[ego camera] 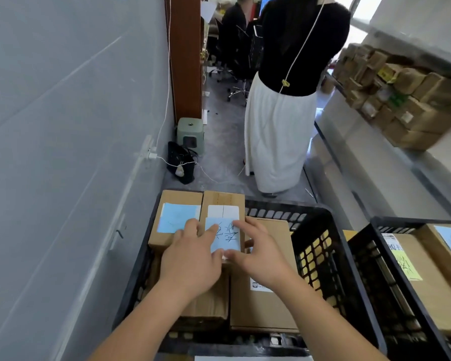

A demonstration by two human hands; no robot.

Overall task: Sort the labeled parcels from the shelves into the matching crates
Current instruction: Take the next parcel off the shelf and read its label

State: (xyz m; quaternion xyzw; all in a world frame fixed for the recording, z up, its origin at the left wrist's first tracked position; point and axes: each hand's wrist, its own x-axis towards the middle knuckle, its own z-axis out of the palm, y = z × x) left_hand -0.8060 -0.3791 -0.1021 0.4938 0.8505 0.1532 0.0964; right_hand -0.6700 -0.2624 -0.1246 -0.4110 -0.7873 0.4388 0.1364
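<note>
Both hands rest on a cardboard parcel (223,204) with a blue handwritten label, which sits in the black crate (315,246). The left hand (192,259) lies with fingers nearly straight on its left edge, and the right hand (258,252) spreads loosely curved fingers over its right side. A second blue-labelled parcel (176,217) lies just left of the left hand; another crate (367,259) stands to the right of the right hand.

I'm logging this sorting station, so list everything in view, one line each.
Black plastic crates: two, black, side by side on the floor.
Cardboard parcels with blue labels: two, brown, stacked high in the left crate.
Shelf parcels: many, brown, right shelf.
Green plastic stool: one, by the wall.
Black bag: one, on the floor.
Standing person: one, black top, white skirt.
Left hand: on the labelled parcel.
Right hand: on the same parcel.
</note>
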